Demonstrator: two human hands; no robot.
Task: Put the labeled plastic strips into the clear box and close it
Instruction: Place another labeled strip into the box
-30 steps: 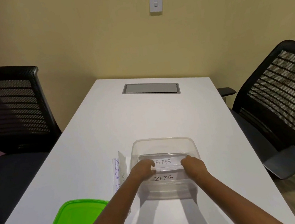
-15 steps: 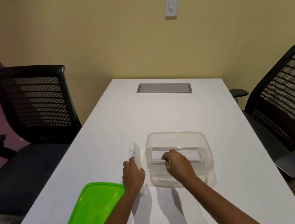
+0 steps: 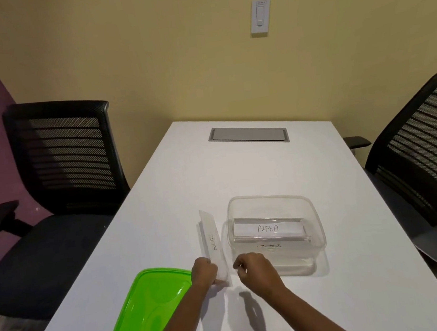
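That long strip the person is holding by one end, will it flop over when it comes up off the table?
Probably not much. The strip looks straight along its whole length while the left hand grips only its near end, which suggests fairly stiff plastic. It looks thin, so likely light. Its smooth surface may slip, so a pinch at the end could let it swivel.

Both bare forearms reach forward side by side. The left hand [image 3: 205, 272] is curled closed, knuckles up; the right hand [image 3: 253, 269] hangs loosely curled, fingers bent downward, just apart from it.
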